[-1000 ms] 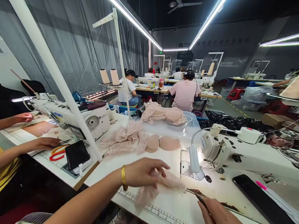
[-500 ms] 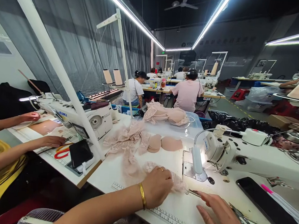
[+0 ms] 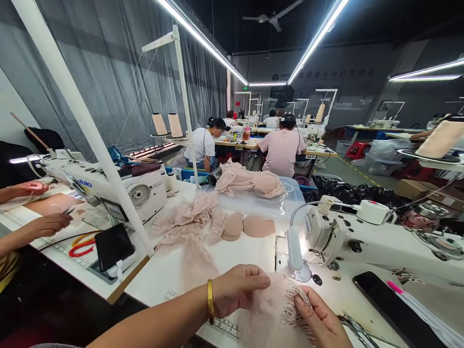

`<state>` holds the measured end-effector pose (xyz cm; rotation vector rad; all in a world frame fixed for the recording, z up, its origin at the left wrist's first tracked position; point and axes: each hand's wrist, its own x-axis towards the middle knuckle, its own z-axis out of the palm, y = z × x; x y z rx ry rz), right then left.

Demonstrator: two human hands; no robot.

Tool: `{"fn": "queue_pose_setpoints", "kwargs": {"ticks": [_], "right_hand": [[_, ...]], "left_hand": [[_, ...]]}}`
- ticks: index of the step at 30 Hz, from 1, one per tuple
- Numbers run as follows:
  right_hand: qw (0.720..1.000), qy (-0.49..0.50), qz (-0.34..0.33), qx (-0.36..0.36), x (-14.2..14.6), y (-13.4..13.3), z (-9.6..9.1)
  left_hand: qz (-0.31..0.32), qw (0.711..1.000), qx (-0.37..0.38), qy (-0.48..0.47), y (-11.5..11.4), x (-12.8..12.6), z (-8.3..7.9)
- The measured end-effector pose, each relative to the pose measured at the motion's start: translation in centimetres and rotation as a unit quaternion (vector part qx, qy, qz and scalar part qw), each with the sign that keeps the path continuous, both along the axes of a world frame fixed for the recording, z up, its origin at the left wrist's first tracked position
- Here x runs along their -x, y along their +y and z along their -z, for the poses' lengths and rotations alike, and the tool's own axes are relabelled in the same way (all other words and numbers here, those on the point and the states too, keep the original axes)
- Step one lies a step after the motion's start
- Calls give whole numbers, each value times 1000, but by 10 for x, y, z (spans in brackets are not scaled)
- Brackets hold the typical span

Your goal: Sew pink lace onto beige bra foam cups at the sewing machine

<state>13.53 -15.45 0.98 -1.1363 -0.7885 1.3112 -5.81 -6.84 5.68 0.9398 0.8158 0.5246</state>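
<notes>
Pink lace piece point(image 3: 275, 317), hanging lengthwise twd viewer, left hand point(image 3: 237, 290) & right hand point(image 3: 322, 329) pinching top

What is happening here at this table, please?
A person holds a piece of pink lace in both hands, left hand and right hand, in front of a sewing machine. Scissors lie on the table by the right hand. At the left, a co-worker sews at another machine.

"JUKI" on left sewing machine point(image 3: 108, 184).
</notes>
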Motion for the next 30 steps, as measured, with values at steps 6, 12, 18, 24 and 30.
{"fn": "queue_pose_setpoints", "kwargs": {"ticks": [6,12,18,24,30], "right_hand": [[897,-405,115,-138,-12,-4,19],[856,-426,25,-291,13,-8,23],[991,-117,17,-57,7,0,22],[994,95,37,45,-6,7,21],[998,45,36,29,-1,8,11]], "left_hand": [[-83,995,-61,17,-8,-22,13],[-107,991,-79,-18,-23,-30,18],[-128,987,-94,-10,-22,-21,21],[-139,980,-140,-3,-20,-13,21],[-105,983,-146,-25,-23,-10,8]]}}
